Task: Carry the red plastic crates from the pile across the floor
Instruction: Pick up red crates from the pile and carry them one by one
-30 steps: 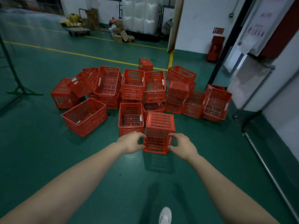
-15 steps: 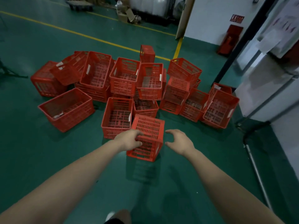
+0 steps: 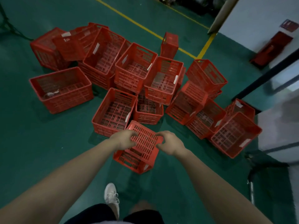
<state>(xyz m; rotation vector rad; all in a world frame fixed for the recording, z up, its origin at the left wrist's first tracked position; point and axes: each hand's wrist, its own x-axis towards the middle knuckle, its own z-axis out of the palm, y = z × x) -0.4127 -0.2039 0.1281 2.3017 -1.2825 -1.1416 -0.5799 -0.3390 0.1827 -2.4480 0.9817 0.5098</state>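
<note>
A dark green painted warehouse floor fills the view from above, crossed by a yellow painted line, with a white wall at the far right. In the middle lies a jumbled pile of red slotted plastic crates, some upright and open, some nested, some tipped on their sides.

At the near edge of the pile, just in front of an upright crate, one red crate turned bottom-up sits tilted between two bare outstretched arms. Whether it is clear of the floor cannot be told. The left grip, a bare hand, curls its fingers over the left edge of the slotted base. The right grip pinches the right edge the same way.

The crate looks empty, so probably light, and stiff enough to keep its shape. The smooth plastic may slip. The base edges or the handle slot in the end wall seem the surest holds.

A white shoe shows below.
</note>
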